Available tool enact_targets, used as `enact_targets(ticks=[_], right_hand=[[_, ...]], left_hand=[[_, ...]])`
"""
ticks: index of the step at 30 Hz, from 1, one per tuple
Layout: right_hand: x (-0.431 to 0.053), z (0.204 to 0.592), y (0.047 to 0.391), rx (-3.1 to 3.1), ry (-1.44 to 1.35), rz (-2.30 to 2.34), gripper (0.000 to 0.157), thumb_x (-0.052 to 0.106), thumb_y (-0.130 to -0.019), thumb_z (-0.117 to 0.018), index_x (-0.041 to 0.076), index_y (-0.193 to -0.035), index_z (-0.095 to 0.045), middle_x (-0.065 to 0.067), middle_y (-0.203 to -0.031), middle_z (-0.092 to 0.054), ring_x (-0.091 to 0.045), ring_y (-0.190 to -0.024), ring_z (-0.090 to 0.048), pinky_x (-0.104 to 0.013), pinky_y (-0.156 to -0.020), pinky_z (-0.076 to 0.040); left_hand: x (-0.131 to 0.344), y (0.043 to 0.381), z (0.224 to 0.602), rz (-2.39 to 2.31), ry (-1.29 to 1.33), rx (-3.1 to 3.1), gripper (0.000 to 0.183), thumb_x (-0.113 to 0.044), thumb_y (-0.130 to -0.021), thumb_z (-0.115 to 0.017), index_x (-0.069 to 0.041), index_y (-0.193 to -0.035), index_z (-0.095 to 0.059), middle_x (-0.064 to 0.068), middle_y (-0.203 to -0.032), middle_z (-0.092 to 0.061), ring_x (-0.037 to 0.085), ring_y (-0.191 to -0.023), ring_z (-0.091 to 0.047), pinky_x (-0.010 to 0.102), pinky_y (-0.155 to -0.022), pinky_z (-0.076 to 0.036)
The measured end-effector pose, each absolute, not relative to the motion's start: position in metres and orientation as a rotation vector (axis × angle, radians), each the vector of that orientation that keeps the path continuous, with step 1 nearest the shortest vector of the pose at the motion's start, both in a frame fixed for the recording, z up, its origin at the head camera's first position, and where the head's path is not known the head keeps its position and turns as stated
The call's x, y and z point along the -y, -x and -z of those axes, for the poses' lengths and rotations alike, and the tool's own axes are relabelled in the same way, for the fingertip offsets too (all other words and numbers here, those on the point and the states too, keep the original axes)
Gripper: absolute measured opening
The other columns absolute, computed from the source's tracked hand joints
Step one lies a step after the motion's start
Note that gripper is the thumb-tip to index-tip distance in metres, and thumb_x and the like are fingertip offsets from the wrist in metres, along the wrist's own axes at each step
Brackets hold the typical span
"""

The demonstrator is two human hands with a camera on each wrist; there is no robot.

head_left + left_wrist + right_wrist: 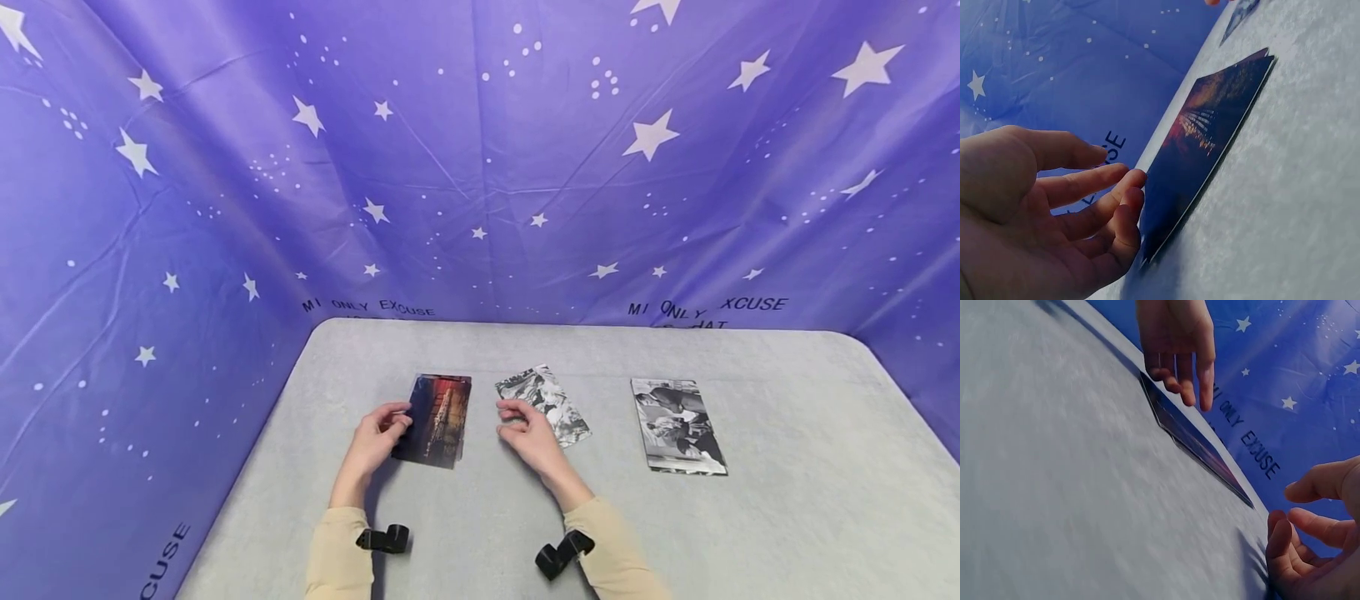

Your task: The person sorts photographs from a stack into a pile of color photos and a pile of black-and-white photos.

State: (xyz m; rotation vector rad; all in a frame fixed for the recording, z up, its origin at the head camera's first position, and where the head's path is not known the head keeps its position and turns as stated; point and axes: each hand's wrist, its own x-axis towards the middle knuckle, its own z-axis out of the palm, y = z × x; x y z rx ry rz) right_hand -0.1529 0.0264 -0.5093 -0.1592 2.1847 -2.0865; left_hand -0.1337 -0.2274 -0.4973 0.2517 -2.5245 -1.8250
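My left hand (375, 439) is beside a small pile of dark photo cards (441, 421), whose top card has a glowing orange and red picture. In the left wrist view its fingers (1125, 215) bend loosely at the pile's near edge; whether they touch it I cannot tell. Nothing is between thumb and fingers. My right hand (534, 442) hovers with loosely bent fingers over the left side of several black-and-white cards (561, 407), covering part of them. The right wrist view shows that hand (1319, 531) holding nothing, its fingers above the table.
Farther right lies another pile of black-and-white cards (678, 425), slightly fanned. All the piles lie on a grey table (795, 517) with rounded far corners. A purple star-patterned cloth (480, 150) hangs behind and at the sides. Black bands (384, 539) circle both sleeves.
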Motion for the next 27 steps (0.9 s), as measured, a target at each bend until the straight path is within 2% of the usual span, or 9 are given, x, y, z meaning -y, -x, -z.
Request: enact_targets(ticks=[7,11,18,23,27], right_hand=[[-0.050,0.508,0.160,-2.216,0.099,2.070,0.035,-0.010,-0.080,-0.062,-0.012,-0.116,-0.059,-0.024,-0.103,-0.059,-0.009,-0.070,-0.055,-0.017,-0.060,-0.041],[-0.065,0.505,0.162,-2.230,0.082,2.022,0.037,-0.009,-0.081,-0.063,-0.012,-0.118,-0.058,-0.023,-0.105,-0.058,-0.008,-0.072,-0.055,-0.017,-0.061,-0.043],[-0.091,0.498,0.161,-2.281,0.177,1.923,0.038,-0.009,-0.082,-0.062,-0.011,-0.119,-0.056,-0.024,-0.106,-0.059,-0.012,-0.077,-0.058,-0.020,-0.064,-0.047],[-0.105,0.488,0.161,-2.310,0.211,1.853,0.041,-0.009,-0.082,-0.060,-0.015,-0.122,-0.053,-0.028,-0.108,-0.057,-0.018,-0.083,-0.057,-0.020,-0.064,-0.046],[-0.115,0.493,0.166,-2.366,0.211,1.818,0.046,-0.008,-0.081,-0.061,-0.013,-0.126,-0.053,-0.027,-0.111,-0.059,-0.020,-0.086,-0.055,-0.020,-0.067,-0.045]], left_hand=[[0.217,0.133,0.493,1.877,-0.173,2.514,0.030,0.008,-0.088,-0.054,0.014,-0.117,-0.058,0.024,-0.093,-0.065,0.017,-0.078,-0.056,0.022,-0.062,-0.045],[0.211,0.133,0.493,1.909,-0.153,2.506,0.030,0.009,-0.087,-0.053,0.014,-0.117,-0.059,0.023,-0.093,-0.065,0.019,-0.077,-0.057,0.023,-0.062,-0.045],[0.201,0.130,0.497,1.901,-0.083,2.497,0.029,0.009,-0.086,-0.053,0.014,-0.114,-0.060,0.021,-0.089,-0.065,0.013,-0.073,-0.056,0.020,-0.063,-0.043],[0.193,0.127,0.492,1.937,-0.073,2.475,0.028,0.011,-0.087,-0.053,0.017,-0.113,-0.058,0.025,-0.088,-0.063,0.021,-0.073,-0.058,0.024,-0.064,-0.047],[0.188,0.128,0.496,1.978,-0.072,2.448,0.027,0.009,-0.088,-0.055,0.015,-0.115,-0.059,0.022,-0.088,-0.064,0.022,-0.074,-0.061,0.028,-0.066,-0.051]])
